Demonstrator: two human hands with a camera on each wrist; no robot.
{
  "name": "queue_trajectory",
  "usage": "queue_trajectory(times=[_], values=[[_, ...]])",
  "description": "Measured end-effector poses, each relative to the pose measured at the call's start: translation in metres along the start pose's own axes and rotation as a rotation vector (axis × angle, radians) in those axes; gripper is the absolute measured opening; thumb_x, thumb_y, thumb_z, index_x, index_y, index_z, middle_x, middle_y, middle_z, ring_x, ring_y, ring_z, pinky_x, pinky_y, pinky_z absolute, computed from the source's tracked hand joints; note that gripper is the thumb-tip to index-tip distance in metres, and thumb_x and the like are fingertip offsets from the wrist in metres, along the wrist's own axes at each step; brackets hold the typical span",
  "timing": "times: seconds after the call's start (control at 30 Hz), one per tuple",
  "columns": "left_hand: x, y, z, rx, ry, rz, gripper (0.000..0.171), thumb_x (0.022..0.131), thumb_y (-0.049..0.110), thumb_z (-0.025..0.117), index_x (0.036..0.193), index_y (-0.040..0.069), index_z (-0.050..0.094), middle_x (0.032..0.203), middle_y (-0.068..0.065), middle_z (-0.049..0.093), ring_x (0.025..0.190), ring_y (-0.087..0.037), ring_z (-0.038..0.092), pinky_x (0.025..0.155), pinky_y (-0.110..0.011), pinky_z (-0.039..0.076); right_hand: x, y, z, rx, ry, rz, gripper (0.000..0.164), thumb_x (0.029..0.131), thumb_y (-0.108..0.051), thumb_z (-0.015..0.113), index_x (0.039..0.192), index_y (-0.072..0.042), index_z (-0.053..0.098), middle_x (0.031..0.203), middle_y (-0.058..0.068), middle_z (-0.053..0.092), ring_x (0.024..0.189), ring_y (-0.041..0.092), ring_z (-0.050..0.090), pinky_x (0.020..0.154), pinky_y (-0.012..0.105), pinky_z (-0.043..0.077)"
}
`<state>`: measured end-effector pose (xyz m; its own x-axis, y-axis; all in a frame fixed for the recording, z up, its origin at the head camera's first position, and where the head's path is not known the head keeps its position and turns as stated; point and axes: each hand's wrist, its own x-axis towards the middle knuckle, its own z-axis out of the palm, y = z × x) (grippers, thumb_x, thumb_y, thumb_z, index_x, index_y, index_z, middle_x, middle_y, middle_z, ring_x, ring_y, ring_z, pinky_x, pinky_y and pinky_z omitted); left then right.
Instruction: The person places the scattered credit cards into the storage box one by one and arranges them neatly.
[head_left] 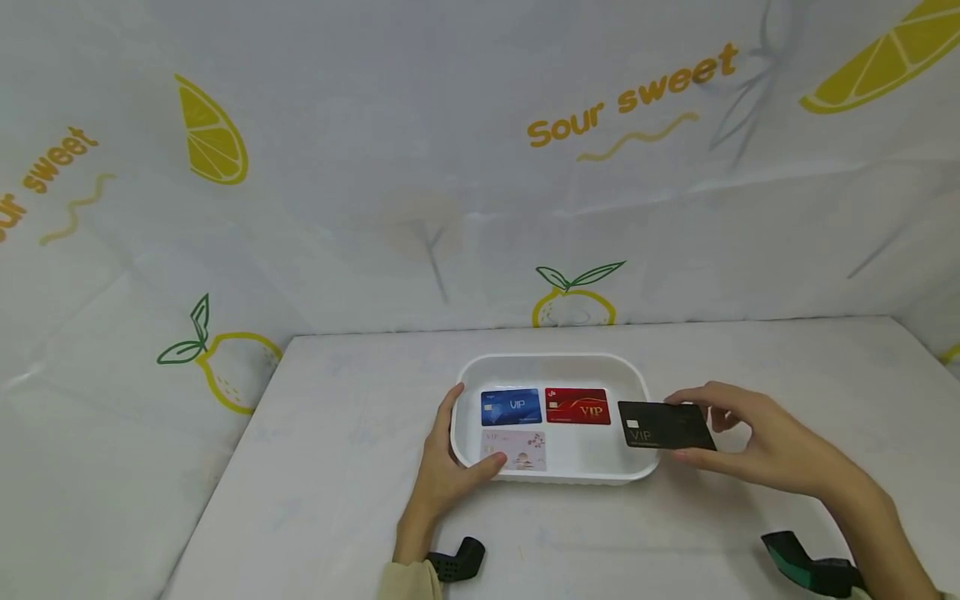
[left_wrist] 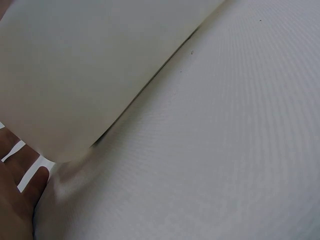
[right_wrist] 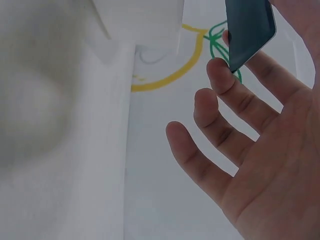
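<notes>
A white tray [head_left: 577, 477] lies on the table. My left hand [head_left: 447, 467] holds its left end, thumb over the front rim and fingers along the left side. In the left wrist view, fingers [left_wrist: 35, 185] show beside the tray's wall [left_wrist: 100, 65]. Inside lie a blue VIP card [head_left: 512, 407], a red VIP card [head_left: 577, 406] and, below the blue one, a pale pink card [head_left: 525, 451], which the left thumb partly covers. At the tray's right rim my right hand [head_left: 772, 437] pinches a black VIP card [head_left: 663, 426] between thumb and fingers, its left part above the tray.
White table surface [head_left: 337, 483] surrounds the tray. Behind it rises a white sheet [head_left: 360, 208] printed with lemons and lettering. A black device [head_left: 459, 560] is worn on the left wrist, and a black and green one [head_left: 810, 567] on the right.
</notes>
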<state>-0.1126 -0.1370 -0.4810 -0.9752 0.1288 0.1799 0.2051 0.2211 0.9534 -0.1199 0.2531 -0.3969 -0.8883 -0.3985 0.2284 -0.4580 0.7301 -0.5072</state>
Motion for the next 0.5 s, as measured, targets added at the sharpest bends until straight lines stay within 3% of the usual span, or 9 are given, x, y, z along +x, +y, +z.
queue_trajectory(times=[0.23,0.5], values=[[0.001,0.0,0.0,-0.017,-0.013,0.007,0.109,0.075,0.023,0.087,0.162,0.016,0.023,0.147,-0.017,0.054,0.112,-0.029,0.063,0.088,-0.025,0.056,0.01,-0.012,0.007,0.041,-0.005,-0.051,0.061,0.067,-0.032,0.096,0.122,-0.026,0.07,0.097,-0.018,0.063,0.081,0.004,0.049,0.07,0.024,0.046],[0.001,-0.002,-0.001,-0.026,-0.013,0.014,0.109,0.075,0.022,0.087,0.162,0.015,0.023,0.146,-0.018,0.055,0.112,-0.03,0.063,0.087,-0.026,0.057,0.018,-0.023,0.009,0.054,-0.061,0.002,0.057,0.071,-0.039,0.093,0.121,-0.027,0.07,0.097,-0.015,0.063,0.083,0.006,0.05,0.071,0.025,0.047]])
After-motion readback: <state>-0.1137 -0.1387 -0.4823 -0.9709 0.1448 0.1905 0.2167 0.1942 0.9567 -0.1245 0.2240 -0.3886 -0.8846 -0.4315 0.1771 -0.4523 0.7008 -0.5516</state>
